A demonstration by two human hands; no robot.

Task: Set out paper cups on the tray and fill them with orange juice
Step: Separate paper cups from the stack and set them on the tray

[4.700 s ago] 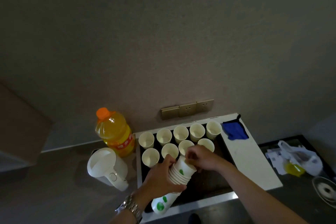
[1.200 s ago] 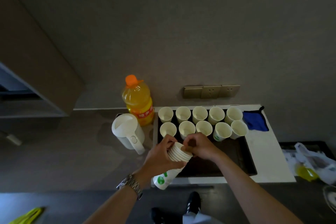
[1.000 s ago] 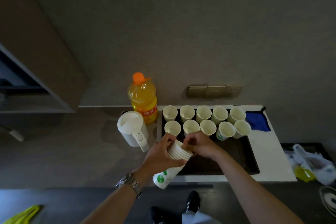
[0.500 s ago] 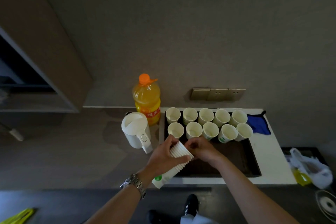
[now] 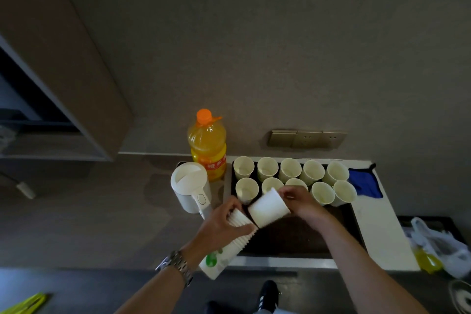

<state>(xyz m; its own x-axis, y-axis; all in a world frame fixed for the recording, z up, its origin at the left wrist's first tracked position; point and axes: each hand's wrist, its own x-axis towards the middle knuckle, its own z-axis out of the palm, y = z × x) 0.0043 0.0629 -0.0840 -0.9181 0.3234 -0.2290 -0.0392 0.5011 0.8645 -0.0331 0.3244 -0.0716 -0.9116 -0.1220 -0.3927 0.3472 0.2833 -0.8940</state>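
Observation:
A black tray (image 5: 293,239) lies on a white board, with two rows of several empty paper cups (image 5: 289,170) standing along its far side. My left hand (image 5: 224,224) grips a tilted stack of nested paper cups (image 5: 230,250) over the tray's near left corner. My right hand (image 5: 302,201) holds a single paper cup (image 5: 269,209) by its rim, just clear of the stack's top and lying sideways. The orange juice bottle (image 5: 207,145), orange cap on, stands left of the tray by the wall.
A white electric kettle (image 5: 191,190) stands left of the tray, in front of the bottle. A blue cloth (image 5: 364,183) lies at the board's far right corner. A plastic bag (image 5: 443,250) sits at the right. Wall sockets (image 5: 308,139) are above the tray.
My right hand has pulled one cup free from the top of the stack; earlier both hands were together at the stack's rim. The cups on the tray have not moved.

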